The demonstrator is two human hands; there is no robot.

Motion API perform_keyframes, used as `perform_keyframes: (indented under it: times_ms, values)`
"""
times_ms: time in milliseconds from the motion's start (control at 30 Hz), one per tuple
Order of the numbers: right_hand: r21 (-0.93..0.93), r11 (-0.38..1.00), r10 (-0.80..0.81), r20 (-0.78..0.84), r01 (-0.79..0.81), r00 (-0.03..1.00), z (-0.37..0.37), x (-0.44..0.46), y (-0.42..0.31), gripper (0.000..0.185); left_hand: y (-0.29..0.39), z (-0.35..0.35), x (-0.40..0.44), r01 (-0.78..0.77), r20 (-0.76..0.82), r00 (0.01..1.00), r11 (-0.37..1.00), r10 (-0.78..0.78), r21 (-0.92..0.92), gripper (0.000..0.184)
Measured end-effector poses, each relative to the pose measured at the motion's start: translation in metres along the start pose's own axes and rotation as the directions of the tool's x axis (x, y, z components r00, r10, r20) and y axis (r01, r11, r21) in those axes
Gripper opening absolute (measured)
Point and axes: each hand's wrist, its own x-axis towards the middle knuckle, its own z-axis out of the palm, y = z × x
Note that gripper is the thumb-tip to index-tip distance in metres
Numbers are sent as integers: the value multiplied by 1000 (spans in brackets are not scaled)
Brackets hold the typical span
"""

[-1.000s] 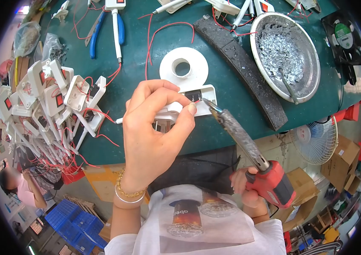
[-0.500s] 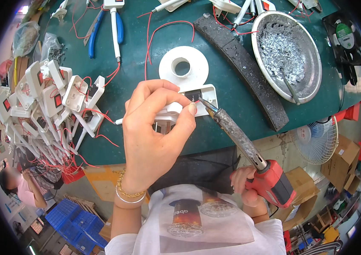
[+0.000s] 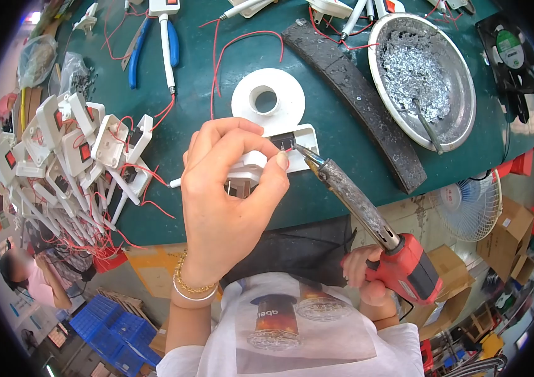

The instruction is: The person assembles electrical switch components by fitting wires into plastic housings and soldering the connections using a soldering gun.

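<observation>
Thumb and index finger of my left hand [image 3: 220, 188] pinch a thin red wire [image 3: 289, 149] at the metal terminals of a black switch [image 3: 283, 139]. This switch sits in an open white plastic housing [image 3: 308, 135] on the table. A white plug piece [image 3: 251, 161] with metal prongs lies under the same hand, partly hidden by the fingers. My right hand [image 3: 366, 273] is wrapped around the red handle of a soldering gun [image 3: 414, 270]. The gun's tip points up and left and meets the terminals beside my left fingertips.
A white spool [image 3: 289, 85] lies just beyond the housing. To its right are a dark curved bar [image 3: 367, 113] and a metal bowl [image 3: 383, 113] of solder scraps. Wired white housings [image 3: 78, 151] pile up at left, near blue-handled pliers [image 3: 134, 66]. A person [image 3: 34, 279] sits beyond.
The soldering gun's handle has shifted slightly right and down, while its tip stays at the terminals. My left hand keeps its pinch, and the whole view has drifted a little.
</observation>
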Motion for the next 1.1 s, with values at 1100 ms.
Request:
perform_keyframes:
  times_ms: [1100]
  values:
    - [-22, 1000, 12, 19, -12, 1000, 0, 3, -2, 41, 1, 4, 0, -45, 14, 999, 996, 44, 73, 7]
